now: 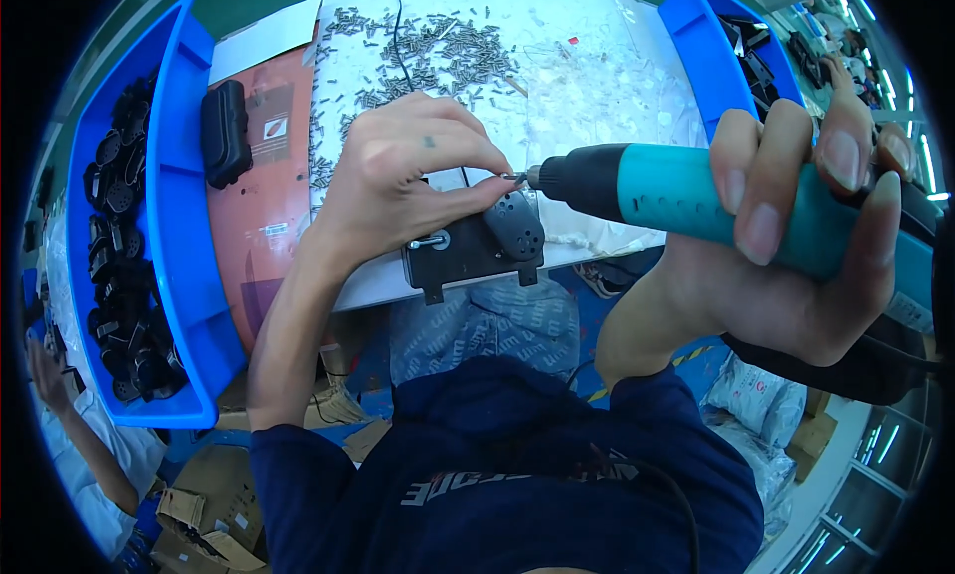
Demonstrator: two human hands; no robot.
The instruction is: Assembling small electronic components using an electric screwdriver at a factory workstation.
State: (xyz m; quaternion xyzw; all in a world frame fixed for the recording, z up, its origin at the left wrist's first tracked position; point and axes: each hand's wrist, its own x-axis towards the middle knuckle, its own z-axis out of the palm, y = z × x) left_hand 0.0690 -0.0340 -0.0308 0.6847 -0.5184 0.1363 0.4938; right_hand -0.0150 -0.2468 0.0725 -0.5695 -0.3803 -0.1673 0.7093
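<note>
My right hand (801,310) is wrapped round a teal and black electric screwdriver (671,181), which lies nearly level and points left. At its bit, the thumb and forefinger of my left hand (398,171) pinch a small metal screw (518,177), mostly covered by the fingertips. Just below the pinch is a black rounded part with holes (515,234). It rests on a black block-shaped fixture (448,266) at the near table edge. A silvery bolt or latch (428,242) shows on the fixture's left side.
Many small metal screws (458,57) lie scattered over the white tabletop (617,87). A blue bin (194,236) of black parts stands left, beside a black case (227,133) on an orange-brown sheet (274,186). Another blue bin (691,37) is far right. A co-worker's arm (95,445) shows lower left.
</note>
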